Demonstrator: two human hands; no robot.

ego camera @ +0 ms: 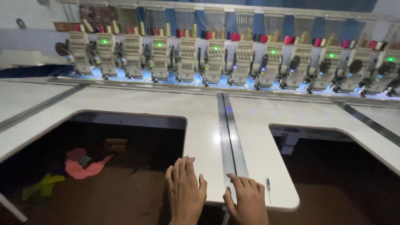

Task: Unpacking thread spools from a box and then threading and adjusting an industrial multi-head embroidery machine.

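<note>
Both my hands rest flat on the near edge of a white machine table [204, 125]. My left hand [185, 189] lies palm down with fingers together, holding nothing. My right hand [246, 199] lies palm down beside it, over a metal rail [228, 133] that runs away from me across the table. A small thin tool [268, 188] lies on the table just right of my right hand, apart from it.
A long row of embroidery machine heads [216, 60] with green lights and coloured thread cones lines the far side. Large openings in the table lie at left [108, 166] and right [346, 175]. Pink cloth [85, 168] and green cloth [43, 185] scraps lie on the floor below.
</note>
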